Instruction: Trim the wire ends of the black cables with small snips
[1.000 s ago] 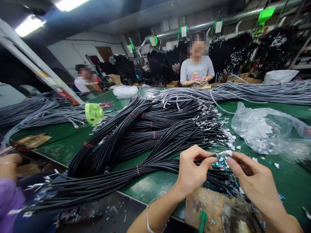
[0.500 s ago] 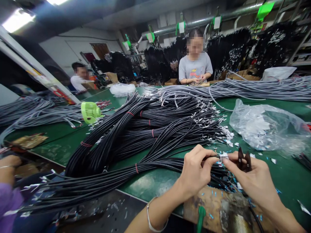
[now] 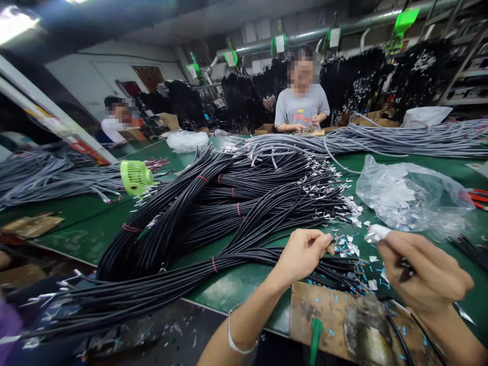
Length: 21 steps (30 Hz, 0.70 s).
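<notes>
My left hand (image 3: pixel 307 254) is closed in a pinch at the right end of the near bundle of black cables (image 3: pixel 240 259), on what looks like one cable's end; the fingers mostly hide it. To its right, my right hand (image 3: pixel 423 269) is raised and blurred, closed around small dark snips (image 3: pixel 406 269) whose two pointed blades showed a moment ago. A whitish piece (image 3: pixel 377 233) covers or sits at its fingertip; whether it is wrapping or foil I cannot tell. Foil scraps (image 3: pixel 353 248) and blue wire bits lie between and below the hands.
A worn board (image 3: pixel 305 315) with a metal block (image 3: pixel 368 325) and a green handle (image 3: pixel 315 338) lies in front of me. More tied black cables (image 3: pixel 183 213), a green fan (image 3: pixel 135 178), a clear plastic bag (image 3: pixel 412 193) and grey cables (image 3: pixel 412 137) cover the table. A co-worker (image 3: pixel 303 107) sits opposite.
My hands have come apart. My right hand has moved right and turned, with the whitish piece at its fingertip; my left hand stays pinched near the cable ends. The view has shifted slightly.
</notes>
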Each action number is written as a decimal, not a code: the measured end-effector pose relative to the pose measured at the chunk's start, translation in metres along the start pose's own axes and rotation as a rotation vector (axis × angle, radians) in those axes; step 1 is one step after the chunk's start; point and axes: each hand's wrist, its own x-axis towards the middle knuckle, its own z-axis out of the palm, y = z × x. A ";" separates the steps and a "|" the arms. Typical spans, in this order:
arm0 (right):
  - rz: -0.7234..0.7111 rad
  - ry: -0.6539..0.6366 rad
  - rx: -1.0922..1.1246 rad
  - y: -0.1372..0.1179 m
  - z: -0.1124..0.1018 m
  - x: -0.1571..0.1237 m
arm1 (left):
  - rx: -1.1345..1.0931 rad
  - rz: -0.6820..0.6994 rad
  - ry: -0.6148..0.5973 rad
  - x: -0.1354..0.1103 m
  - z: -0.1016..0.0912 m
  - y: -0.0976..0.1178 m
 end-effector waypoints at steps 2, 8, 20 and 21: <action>0.165 0.056 -0.047 -0.006 0.003 0.003 | -0.066 0.009 0.073 0.001 0.001 -0.002; 0.235 -0.160 0.266 -0.024 0.013 0.014 | -0.016 0.162 0.117 -0.002 0.003 -0.002; 0.281 -0.197 0.359 -0.030 0.016 0.010 | 0.275 0.392 0.344 -0.005 0.013 -0.004; 0.284 -0.191 0.368 -0.030 0.016 0.010 | 0.289 0.422 0.372 -0.006 0.014 -0.003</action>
